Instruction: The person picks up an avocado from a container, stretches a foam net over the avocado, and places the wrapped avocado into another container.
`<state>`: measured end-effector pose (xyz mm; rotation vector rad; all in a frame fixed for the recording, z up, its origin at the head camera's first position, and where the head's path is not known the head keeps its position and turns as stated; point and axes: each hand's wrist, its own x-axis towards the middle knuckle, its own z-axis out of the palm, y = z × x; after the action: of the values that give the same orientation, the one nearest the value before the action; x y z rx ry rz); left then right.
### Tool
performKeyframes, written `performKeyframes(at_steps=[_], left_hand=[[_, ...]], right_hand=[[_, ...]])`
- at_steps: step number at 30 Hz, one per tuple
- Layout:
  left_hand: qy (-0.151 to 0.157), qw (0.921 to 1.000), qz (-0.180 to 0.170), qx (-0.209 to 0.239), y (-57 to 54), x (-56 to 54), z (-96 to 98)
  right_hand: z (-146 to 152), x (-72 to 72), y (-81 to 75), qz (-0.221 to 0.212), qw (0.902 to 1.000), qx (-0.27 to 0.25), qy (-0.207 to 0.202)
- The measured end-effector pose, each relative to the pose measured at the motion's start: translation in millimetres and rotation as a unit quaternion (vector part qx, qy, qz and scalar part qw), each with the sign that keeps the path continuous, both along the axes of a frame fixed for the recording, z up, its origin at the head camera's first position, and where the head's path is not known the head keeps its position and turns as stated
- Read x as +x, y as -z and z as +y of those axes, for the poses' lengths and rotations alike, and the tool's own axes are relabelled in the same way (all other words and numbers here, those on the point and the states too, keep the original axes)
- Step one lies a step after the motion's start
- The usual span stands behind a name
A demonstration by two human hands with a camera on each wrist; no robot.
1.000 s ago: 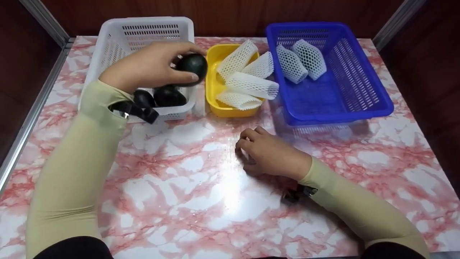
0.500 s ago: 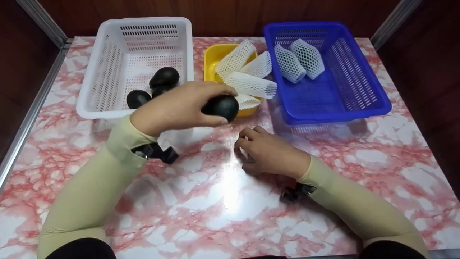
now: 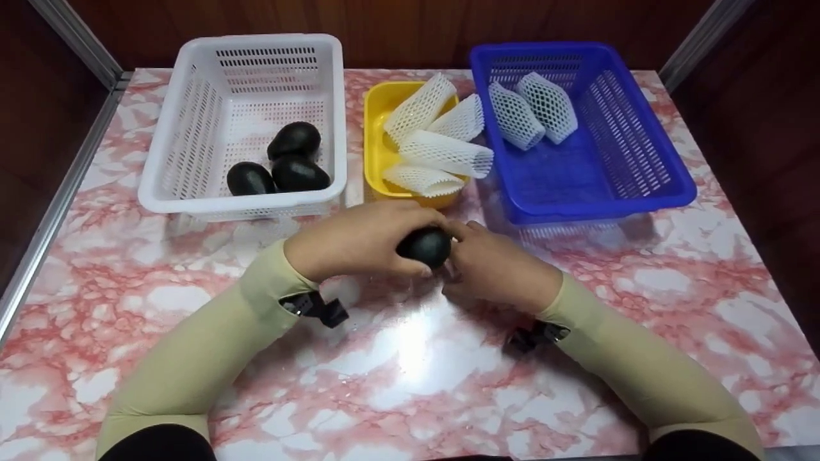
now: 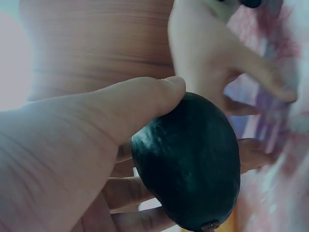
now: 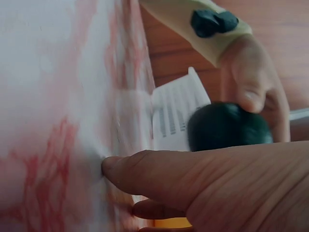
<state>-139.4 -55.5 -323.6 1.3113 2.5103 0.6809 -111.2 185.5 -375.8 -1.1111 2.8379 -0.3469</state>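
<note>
My left hand (image 3: 359,238) grips a dark green avocado (image 3: 428,248) above the table, in front of the yellow tub. In the left wrist view, the thumb lies along one side of the avocado (image 4: 193,164), and the fingers reach round behind it. Right beside the fruit is my right hand (image 3: 503,269), its fingers loosely bent and holding nothing. Whether its fingertips touch the avocado I cannot tell. The right wrist view shows the right thumb (image 5: 145,169) stretched near the tabletop, with the avocado (image 5: 227,126) partly hidden behind that hand.
A white basket (image 3: 146,186) at the back left holds 3 more dark avocados (image 3: 300,174). White foam net sleeves (image 3: 445,152) lie in the yellow tub (image 3: 378,137). In the blue basket (image 3: 596,208) at the back right are 2 netted fruits (image 3: 548,107).
My left hand has carried the avocado out of the white basket, rightward and toward me, to my right hand. The right hand has barely moved.
</note>
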Motion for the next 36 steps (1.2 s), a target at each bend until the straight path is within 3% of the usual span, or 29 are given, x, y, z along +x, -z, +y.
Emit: performKeyframes(at_steps=[5,13,22,36], left_hand=[[-0.013,0.9994,0.005,-0.033,13.0,2.1,7.9],[-0.012,0.9992,-0.002,-0.039,24.4,3.2,14.5],[-0.03,0.9977,-0.015,-0.059,37.0,5.3,20.4],[-0.037,0.9981,-0.021,-0.045,41.8,4.3,21.3]], right_hand=[[6.2,-4.1,-2.8,-0.026,0.9995,-0.001,0.017],[8.9,-6.7,-6.2,-0.061,0.997,0.01,0.047],[12.7,-11.9,-4.6,-0.047,0.9978,0.027,0.038],[11.7,-11.3,-4.7,-0.048,0.9977,0.027,0.04]])
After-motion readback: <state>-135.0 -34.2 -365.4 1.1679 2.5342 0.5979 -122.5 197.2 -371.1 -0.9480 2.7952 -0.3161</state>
